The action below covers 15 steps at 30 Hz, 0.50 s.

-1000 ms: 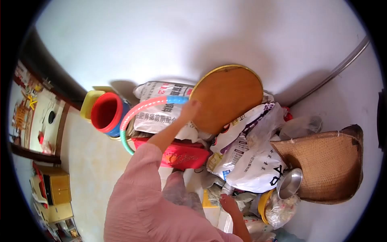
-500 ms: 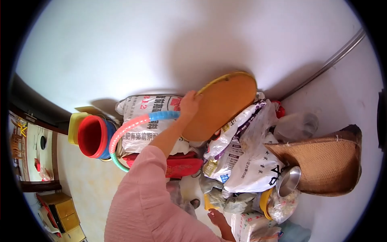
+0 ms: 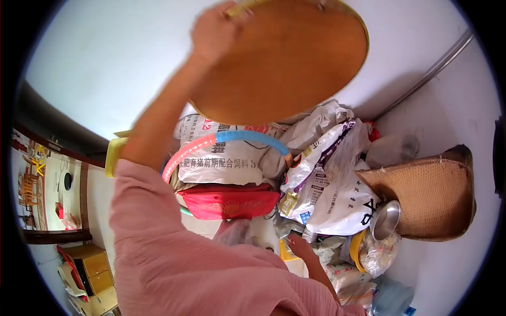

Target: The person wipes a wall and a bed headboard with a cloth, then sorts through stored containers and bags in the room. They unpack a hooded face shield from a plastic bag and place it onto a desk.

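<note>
High at the top, my left hand (image 3: 215,32) is closed around the yellow rim of a big round brown tray (image 3: 287,66). The tray is lifted in front of the wall, its flat face towards me. Low in the middle hangs my right hand (image 3: 301,247), close to a yellow object (image 3: 286,252); its fingers look loosely apart with nothing in them. Beneath the tray, a blue and pink hoop (image 3: 247,136) leans against a white printed feed sack (image 3: 219,163). In front of that sack sits a red bag (image 3: 229,203).
Right of the feed sack are white printed bags (image 3: 337,208), a metal bowl (image 3: 386,220) and a woven scoop basket (image 3: 435,197). A clear water jug (image 3: 392,296) stands lower right. Along the right wall runs a pipe (image 3: 427,76). A wooden cabinet (image 3: 97,268) is at left.
My left hand has raised the round tray up and away from the sacks, uncovering more of the hoop and the bags behind. My right hand appears higher and slightly further right.
</note>
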{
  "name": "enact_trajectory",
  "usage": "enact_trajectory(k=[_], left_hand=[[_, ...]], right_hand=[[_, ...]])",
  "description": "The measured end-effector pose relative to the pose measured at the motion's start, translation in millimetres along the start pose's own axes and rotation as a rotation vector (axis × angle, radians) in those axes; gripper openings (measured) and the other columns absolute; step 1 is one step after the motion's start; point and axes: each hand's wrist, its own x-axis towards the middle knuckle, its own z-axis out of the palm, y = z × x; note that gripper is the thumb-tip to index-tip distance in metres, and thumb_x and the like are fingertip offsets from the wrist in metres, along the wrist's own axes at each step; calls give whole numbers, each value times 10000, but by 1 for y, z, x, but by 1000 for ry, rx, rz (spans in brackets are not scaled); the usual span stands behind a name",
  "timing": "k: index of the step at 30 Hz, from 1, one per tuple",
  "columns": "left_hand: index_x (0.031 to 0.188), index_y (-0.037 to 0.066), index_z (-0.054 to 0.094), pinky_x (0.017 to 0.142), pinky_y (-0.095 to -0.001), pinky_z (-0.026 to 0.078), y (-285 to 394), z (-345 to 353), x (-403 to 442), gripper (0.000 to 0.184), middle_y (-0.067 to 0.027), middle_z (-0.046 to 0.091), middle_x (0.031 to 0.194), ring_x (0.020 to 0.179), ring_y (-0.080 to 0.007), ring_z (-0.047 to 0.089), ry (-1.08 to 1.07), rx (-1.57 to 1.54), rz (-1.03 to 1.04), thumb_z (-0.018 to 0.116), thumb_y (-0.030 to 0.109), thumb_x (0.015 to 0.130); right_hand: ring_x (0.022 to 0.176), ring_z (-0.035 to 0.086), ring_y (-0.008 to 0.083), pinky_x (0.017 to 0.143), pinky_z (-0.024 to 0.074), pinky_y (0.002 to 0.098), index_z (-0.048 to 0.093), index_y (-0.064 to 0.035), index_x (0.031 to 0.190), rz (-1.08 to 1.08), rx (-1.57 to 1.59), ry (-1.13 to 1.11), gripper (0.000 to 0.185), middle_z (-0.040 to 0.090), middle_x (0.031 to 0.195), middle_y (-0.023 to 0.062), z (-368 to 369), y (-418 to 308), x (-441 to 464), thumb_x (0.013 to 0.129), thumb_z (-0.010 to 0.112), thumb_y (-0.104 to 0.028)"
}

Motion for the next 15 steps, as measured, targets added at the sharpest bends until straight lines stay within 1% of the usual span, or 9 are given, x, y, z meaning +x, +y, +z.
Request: enact_trajectory(k=[1, 3, 5, 8, 10, 11, 12, 14, 15], left_hand=[[904, 84, 650, 637, -316, 440, 5, -24, 16, 284, -33, 623, 702, 682, -175, 586, -45, -37, 8, 607, 355, 831], [779, 41, 566, 444, -270, 339, 47, -68, 21, 202, 5, 462, 566, 493, -97, 404, -54, -140, -140, 569, 217, 878], [771, 23, 590, 444, -274, 380, 21, -87, 39, 174, -11, 510, 576, 513, -100, 463, -45, -36, -31, 572, 174, 855], [810, 58, 596, 542, -214, 322, -60, -92, 57, 200, 92, 472, 684, 616, -25, 382, -251, -9, -20, 582, 244, 884], [873, 79, 624, 567, -223, 325, -105, -77, 42, 237, 57, 471, 659, 601, -44, 365, -308, -12, -50, 591, 314, 860], [925, 85, 633, 600, -237, 353, -123, -72, 32, 248, 40, 495, 672, 615, -65, 407, -368, 134, -125, 597, 319, 855], [967, 104, 639, 622, -258, 371, -158, -57, 20, 263, 32, 488, 680, 624, -89, 415, -340, 134, -118, 603, 338, 851], [993, 116, 642, 641, -291, 398, -222, -33, -6, 285, 9, 525, 684, 650, -109, 467, 7, 487, 198, 607, 360, 848], [1010, 107, 632, 667, -314, 427, -224, -46, 8, 315, -29, 600, 746, 714, -145, 548, -182, 184, -166, 605, 376, 849]], right_hand=[[965, 600, 339, 813, 484, 411, 583, -81, 1115, -23, -6, 4, 321, 627, 1045, 158, -2, -5, 4, 859, 547, -271], [984, 592, 344, 832, 477, 411, 587, -74, 1109, -65, -18, 14, 312, 623, 1063, 157, 0, -8, 12, 863, 536, -259], [997, 587, 346, 849, 467, 413, 583, -63, 1110, -102, -5, 28, 311, 622, 1071, 161, 3, -9, 15, 866, 532, -248], [1004, 580, 350, 853, 464, 425, 571, -74, 1117, -46, -8, -8, 316, 619, 1070, 166, -8, -32, 18, 864, 531, -260], [1019, 567, 358, 854, 461, 447, 550, -102, 1121, -32, -3, -26, 318, 613, 1069, 170, -5, -34, 18, 863, 523, -286], [1010, 574, 355, 855, 462, 436, 560, -89, 1124, -12, 10, -30, 322, 616, 1070, 168, -3, -32, 15, 862, 532, -274], [1001, 580, 352, 856, 462, 426, 569, -77, 1126, 9, 24, -34, 325, 618, 1072, 167, 0, -30, 13, 861, 541, -263], [995, 588, 350, 859, 463, 412, 578, -61, 1132, 56, -73, -84, 332, 617, 1088, 166, 19, -8, 15, 867, 540, -257], [997, 588, 349, 861, 463, 410, 574, -58, 1136, 69, -47, -46, 337, 616, 1094, 165, 22, -4, 14, 868, 537, -258]])
